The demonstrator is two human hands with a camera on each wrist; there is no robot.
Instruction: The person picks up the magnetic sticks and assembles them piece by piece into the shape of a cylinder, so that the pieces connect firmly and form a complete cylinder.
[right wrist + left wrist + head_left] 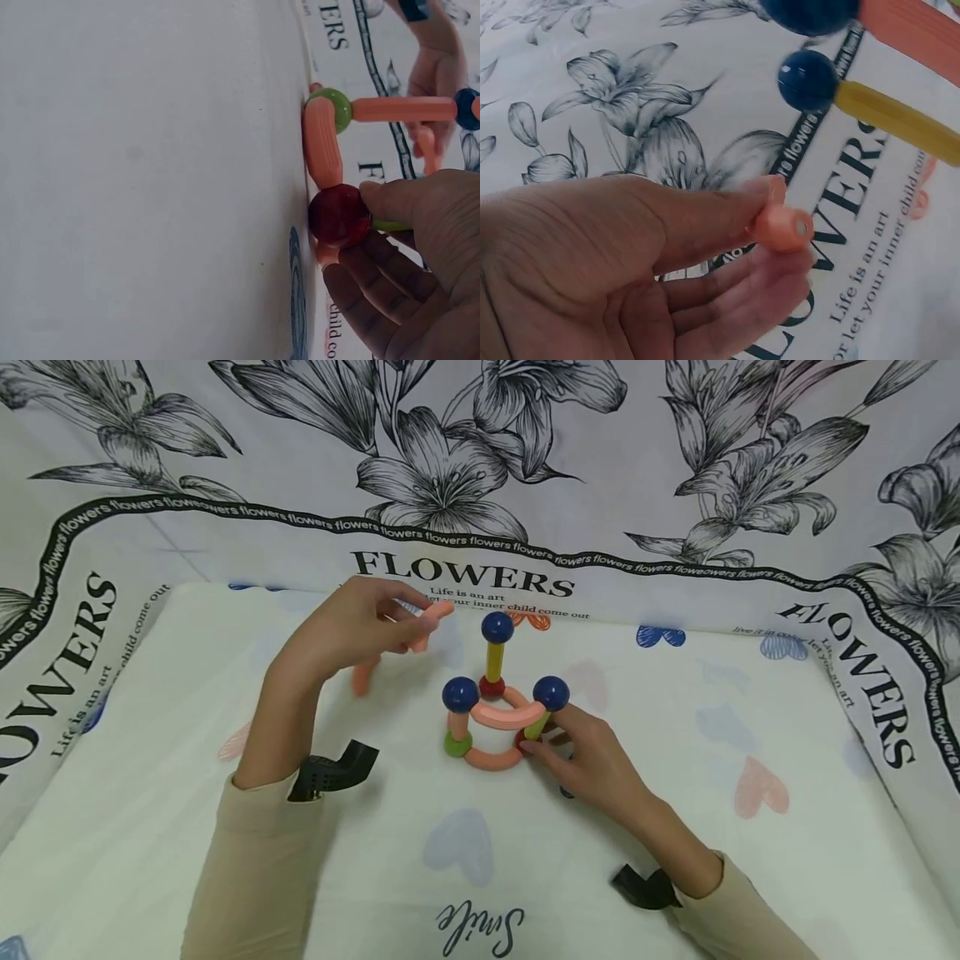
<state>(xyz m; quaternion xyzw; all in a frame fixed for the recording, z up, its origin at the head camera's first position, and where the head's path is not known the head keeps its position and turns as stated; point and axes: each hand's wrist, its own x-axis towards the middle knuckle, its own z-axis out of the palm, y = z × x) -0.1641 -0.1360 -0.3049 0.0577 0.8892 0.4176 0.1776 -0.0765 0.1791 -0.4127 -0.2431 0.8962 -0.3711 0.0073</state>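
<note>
A rod-and-ball toy frame stands upright on the cloth. Its base has curved orange rods point(491, 760), a green ball point(458, 743) and red balls, one point(340, 215) under my right thumb. Three uprights carry blue balls point(497, 627); one upright is yellow point(495, 662), and a curved orange rod point(507, 717) bridges the front two. My right hand point(596, 760) pinches the front right corner around the red ball and yellow-green rod. Left of the frame, my left hand point(352, 627) holds a short orange rod point(784, 227) between thumb and fingers, apart from the frame.
Another orange piece point(365, 677) lies on the cloth below my left hand, partly hidden. A small dark object point(567, 792) shows beneath my right hand. The white cloth point(600, 877) bears printed hearts, with a flower-printed border beyond. Black straps point(333, 771) sit at both wrists.
</note>
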